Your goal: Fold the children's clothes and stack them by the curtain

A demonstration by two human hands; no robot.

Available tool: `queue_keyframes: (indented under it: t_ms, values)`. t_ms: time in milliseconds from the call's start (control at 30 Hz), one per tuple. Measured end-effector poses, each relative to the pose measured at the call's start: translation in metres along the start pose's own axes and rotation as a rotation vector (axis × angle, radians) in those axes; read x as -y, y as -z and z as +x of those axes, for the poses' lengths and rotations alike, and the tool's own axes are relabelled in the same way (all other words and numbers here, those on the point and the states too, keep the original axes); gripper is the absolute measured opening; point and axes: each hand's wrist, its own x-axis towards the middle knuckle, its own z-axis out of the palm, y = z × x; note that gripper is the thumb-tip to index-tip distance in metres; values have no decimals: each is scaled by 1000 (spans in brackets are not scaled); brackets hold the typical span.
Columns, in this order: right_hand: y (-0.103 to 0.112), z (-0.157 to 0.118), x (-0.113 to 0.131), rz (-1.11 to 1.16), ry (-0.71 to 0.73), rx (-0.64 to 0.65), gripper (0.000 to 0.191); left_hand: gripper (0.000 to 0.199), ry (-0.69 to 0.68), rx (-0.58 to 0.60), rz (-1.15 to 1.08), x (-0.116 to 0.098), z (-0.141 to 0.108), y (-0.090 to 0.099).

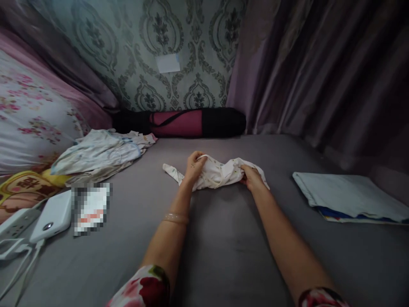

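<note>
A small white garment with a fine print [220,172] is held just over the grey sheet [217,238], bunched in the middle, with one narrow sleeve-like end lying out to the left. My left hand [194,167] pinches its upper left edge between thumb and fingers. At its right part, my right hand [251,177] grips the cloth, its fingers partly hidden under the fabric.
A heap of light clothes [102,151] lies at the left, near a white power bank [54,215] and a power strip [19,224] with cables. Folded pale cloths [345,194] lie at the right. A black and maroon roll bag [179,123] rests against the wall.
</note>
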Motion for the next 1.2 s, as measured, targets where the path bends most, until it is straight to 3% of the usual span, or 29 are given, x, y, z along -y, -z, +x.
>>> queue_keyframes:
  t_ms: [167, 233, 300, 433, 500, 667, 833, 1000, 1200]
  values:
    - [27, 7, 14, -715, -118, 282, 37, 10, -97, -43, 161, -2, -8, 4]
    - [31, 4, 24, -898, -87, 347, 43, 9, -147, -49, 197, -8, -9, 7]
    - [29, -2, 35, -919, 161, 375, 42, 8, -184, -35, 204, -14, -10, 9]
    - [11, -14, 44, -817, 930, 342, 21, 9, -270, 31, 177, -24, -13, 10]
    - [3, -16, 40, -834, 1052, 412, 27, 9, -290, 41, 170, -28, -14, 11]
    - [0, -12, 30, -891, 1044, 528, 23, 10, -227, 5, 148, -28, -13, 14]
    - [8, -12, 41, -815, 1036, 544, 20, 14, -95, -33, 185, -12, -7, 16]
    - [14, -16, 52, -842, 1040, 498, 24, 18, 31, -4, 154, 0, -7, 18]
    - [19, -25, 58, -855, 943, 524, 29, 18, 61, 77, 143, 0, -10, 16]
